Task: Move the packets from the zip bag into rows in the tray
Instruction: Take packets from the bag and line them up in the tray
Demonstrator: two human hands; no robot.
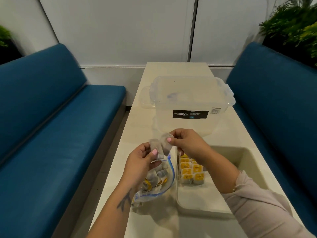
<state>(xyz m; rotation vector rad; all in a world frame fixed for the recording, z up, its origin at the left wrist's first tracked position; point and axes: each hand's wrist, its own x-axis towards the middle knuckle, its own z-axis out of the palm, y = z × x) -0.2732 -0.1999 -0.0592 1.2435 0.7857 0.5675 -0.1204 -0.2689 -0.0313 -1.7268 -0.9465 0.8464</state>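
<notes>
We hold two packets in the air above the desk (pixel 130 129), between the zip bag (pixel 155 184) and the storage box (pixel 190 100). Our left hand (pixel 141 160) pinches one packet (pixel 155 149) under the thumb; our right hand (pixel 188 143) pinches the other packet (pixel 165 143) the same way. The two overlap at their inner edges; whether they are stuck together we cannot tell.

The zip bag lies open on the desk under the left wrist, with a good number of packets inside. The tray (pixel 247 162) sits just beside it on the right. Two columns of yellow-labelled packets (pixel 191 170) stand against its left wall; the remainder of the tray floor is bare.

Step in hand, as we judge it: separating a pair drawn from the bag, before placing. Task looks less than half done.

Next move calls for carrying each packet rightward over the tray wall and setting it label-up in line with the existing columns, edges flush, without nudging those already seated. Thin, light packets: a firm pinch is needed and a low release.
</notes>
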